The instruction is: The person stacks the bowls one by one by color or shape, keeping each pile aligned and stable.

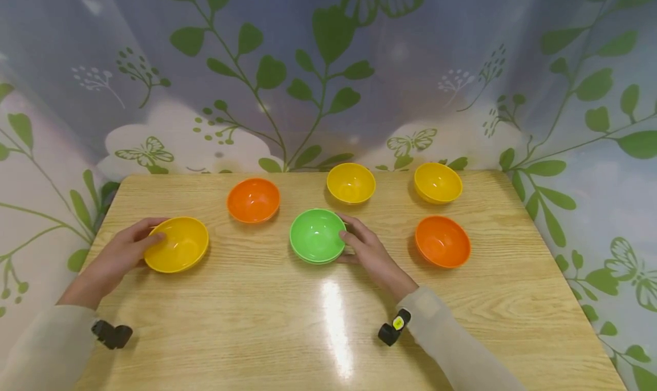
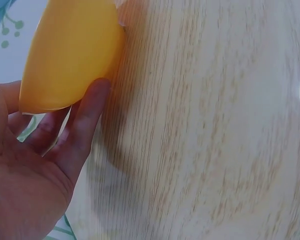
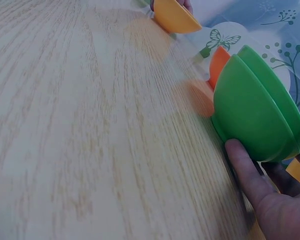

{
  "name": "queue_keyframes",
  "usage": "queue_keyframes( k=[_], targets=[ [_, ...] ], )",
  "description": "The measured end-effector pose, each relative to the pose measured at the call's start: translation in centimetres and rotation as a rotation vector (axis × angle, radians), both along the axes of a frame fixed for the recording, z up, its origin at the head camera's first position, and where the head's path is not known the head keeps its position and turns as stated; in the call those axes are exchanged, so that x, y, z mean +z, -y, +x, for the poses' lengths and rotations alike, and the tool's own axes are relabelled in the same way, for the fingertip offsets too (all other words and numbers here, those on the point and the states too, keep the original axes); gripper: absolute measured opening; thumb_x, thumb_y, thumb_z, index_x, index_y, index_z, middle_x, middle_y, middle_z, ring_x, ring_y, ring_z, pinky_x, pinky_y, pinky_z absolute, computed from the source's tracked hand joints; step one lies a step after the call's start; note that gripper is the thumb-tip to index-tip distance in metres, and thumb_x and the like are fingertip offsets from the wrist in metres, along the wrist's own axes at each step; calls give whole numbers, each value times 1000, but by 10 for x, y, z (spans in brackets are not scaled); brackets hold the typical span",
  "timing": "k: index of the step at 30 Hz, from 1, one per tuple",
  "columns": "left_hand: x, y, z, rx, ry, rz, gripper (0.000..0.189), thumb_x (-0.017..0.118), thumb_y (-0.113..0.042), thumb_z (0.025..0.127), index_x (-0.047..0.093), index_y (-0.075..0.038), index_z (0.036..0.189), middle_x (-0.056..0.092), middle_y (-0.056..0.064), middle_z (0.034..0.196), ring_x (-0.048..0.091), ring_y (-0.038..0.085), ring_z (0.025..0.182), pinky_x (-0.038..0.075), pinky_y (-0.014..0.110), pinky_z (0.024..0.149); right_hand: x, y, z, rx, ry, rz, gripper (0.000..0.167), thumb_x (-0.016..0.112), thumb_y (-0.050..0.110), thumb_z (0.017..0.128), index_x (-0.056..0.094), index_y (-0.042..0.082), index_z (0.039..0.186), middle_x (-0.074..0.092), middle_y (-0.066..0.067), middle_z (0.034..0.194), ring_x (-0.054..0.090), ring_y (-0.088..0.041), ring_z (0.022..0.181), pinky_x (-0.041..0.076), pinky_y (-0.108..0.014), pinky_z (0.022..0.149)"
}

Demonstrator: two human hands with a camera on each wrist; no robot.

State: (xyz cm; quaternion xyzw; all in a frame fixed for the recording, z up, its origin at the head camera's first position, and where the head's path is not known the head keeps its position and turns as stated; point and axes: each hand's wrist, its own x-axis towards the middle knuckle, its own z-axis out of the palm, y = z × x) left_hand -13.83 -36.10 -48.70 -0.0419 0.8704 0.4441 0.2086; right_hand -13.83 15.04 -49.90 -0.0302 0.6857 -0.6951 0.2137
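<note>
At the table's left side my left hand [image 1: 119,255] grips a yellow bowl [image 1: 181,246] by its rim, thumb over the inside and fingers beneath. The left wrist view shows the outer wall of that yellow bowl [image 2: 72,55]; whether its base touches the table is hard to tell. Near the middle, my right hand [image 1: 373,257] holds two nested green bowls [image 1: 315,237] by their right edge, the thumb over the rim. Both green rims [image 3: 270,85] show in the right wrist view, with a finger low against the outer wall.
An orange bowl [image 1: 254,200] stands back left of the green pair. Two yellow bowls, one centre [image 1: 351,183] and one right [image 1: 438,183], stand along the back edge. Another orange bowl [image 1: 442,241] is at the right. A patterned curtain [image 1: 287,83] hangs behind the wooden table [image 1: 246,322].
</note>
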Motion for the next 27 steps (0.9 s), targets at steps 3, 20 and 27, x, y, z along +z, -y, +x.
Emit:
queue_keyframes(
  k=[3,20,27],
  targets=[
    [1,-1,1,6,8,23,67,43,-43,118,29,-4,171,31,32,171,59,6,114,60,16,86,0,0,0,2,-2,3,54,47,21,117,37,16,170,35,-18,174,53,-45,147,67,-49,102],
    [6,-14,0,21,-8,70,67,46,-42,118,28,-7,172,44,27,161,60,5,104,65,26,84,-1,-1,-1,8,6,-6,54,47,22,117,38,17,170,35,-17,174,54,-44,146,66,-48,102],
    [7,-19,-1,19,-13,87,69,47,-45,117,28,-7,172,42,26,164,60,1,105,63,24,85,0,-1,-1,7,10,-6,54,47,22,117,37,17,170,35,-17,174,54,-45,146,66,-49,103]
  ],
)
